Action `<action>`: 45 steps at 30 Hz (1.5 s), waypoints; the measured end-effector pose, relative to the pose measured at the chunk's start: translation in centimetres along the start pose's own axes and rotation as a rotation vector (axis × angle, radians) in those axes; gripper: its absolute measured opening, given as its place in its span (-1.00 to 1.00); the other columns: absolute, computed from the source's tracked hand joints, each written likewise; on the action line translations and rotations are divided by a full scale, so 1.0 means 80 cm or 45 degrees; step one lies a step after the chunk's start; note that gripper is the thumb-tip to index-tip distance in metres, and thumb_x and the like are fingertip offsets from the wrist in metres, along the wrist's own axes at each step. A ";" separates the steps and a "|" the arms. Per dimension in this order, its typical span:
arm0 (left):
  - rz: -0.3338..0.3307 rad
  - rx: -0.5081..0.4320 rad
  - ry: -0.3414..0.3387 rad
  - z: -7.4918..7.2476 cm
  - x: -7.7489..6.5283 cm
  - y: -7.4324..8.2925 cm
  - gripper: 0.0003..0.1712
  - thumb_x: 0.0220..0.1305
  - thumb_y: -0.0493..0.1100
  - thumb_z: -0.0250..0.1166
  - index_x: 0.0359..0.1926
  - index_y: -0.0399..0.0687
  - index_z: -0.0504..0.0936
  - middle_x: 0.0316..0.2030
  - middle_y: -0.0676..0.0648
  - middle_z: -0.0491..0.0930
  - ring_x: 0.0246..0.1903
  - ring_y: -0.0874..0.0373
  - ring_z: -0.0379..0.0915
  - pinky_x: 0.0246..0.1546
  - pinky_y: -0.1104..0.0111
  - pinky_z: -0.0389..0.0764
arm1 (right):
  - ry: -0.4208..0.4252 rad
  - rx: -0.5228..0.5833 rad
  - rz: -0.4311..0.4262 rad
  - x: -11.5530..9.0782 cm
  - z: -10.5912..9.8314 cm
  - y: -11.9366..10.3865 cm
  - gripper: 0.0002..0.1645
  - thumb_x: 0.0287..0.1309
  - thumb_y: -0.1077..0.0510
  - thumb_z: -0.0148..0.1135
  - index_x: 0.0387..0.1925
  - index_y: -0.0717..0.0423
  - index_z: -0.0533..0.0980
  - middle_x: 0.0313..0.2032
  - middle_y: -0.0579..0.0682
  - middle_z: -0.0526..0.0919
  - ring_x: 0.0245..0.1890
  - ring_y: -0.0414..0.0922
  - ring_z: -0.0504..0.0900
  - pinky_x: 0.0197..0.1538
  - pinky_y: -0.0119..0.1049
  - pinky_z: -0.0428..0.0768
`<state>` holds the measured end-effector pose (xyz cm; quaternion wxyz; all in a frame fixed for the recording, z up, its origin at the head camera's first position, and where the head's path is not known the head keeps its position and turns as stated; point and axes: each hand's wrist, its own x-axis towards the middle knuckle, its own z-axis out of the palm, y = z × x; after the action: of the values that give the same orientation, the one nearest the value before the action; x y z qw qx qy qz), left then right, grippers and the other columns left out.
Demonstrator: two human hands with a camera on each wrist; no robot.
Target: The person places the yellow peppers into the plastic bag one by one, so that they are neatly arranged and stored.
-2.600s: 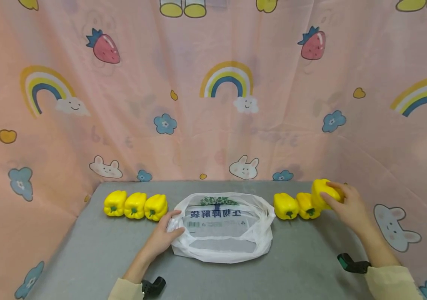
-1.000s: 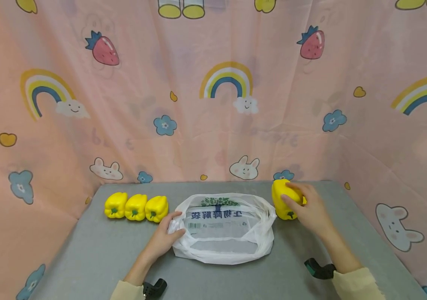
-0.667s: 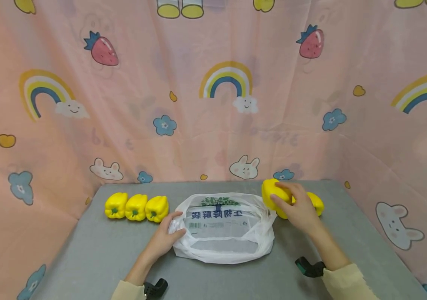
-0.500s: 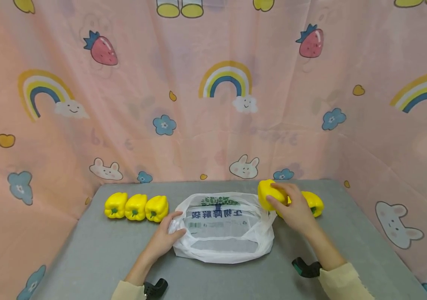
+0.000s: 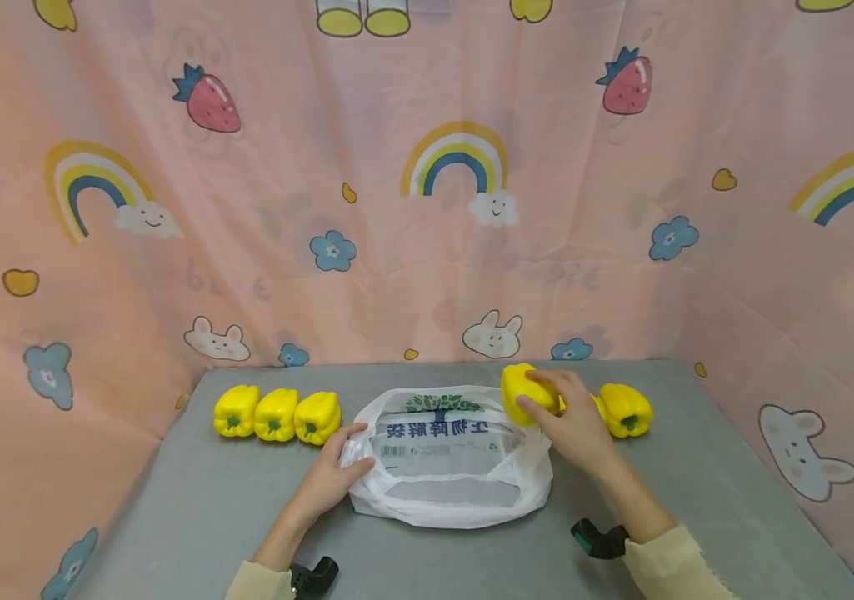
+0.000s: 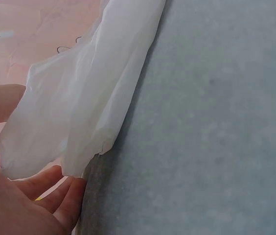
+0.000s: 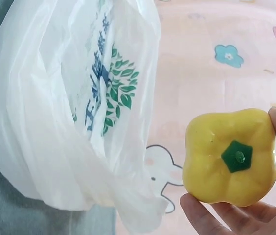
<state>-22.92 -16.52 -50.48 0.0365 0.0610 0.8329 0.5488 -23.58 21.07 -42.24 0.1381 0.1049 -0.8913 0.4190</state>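
A white plastic bag [image 5: 452, 507] with a green tree print lies on the grey table, its mouth open towards me. My left hand [image 5: 331, 475] holds the bag's left side, with the white film between thumb and fingers in the left wrist view. My right hand [image 5: 578, 423] grips a yellow bell pepper [image 7: 228, 156] by its sides, fingers and thumb spread round it. In the head view this pepper overlaps the bag's upper right rim. The right wrist view shows its green stem end facing the camera, apart from the bag.
Three yellow bell peppers [image 5: 275, 415] stand in a row left of the bag. Right of my right hand is another yellow pepper [image 5: 625, 410], with one more mostly hidden behind the hand. A pink printed curtain [image 5: 427, 275] hangs behind the table [image 5: 172, 517].
My right hand has lifted the bell pepper from the right end of the row and carried it left to the bag's right rim. The left hand stays at the bag's left side.
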 end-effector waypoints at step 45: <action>-0.025 -0.007 0.007 0.003 -0.001 0.002 -0.37 0.39 -0.12 0.32 0.42 0.06 0.38 0.49 -0.23 0.17 0.47 -0.24 0.05 0.42 -0.31 -0.04 | -0.152 0.164 0.059 0.024 0.127 -0.055 -0.43 0.26 -0.10 0.38 0.21 0.06 0.57 0.13 0.14 0.51 0.02 0.05 0.52 0.10 0.01 0.57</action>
<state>-22.81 -16.21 -50.40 0.0398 0.0512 0.8321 0.5508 -25.68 10.31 -44.65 0.0681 0.1178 -0.8713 0.4715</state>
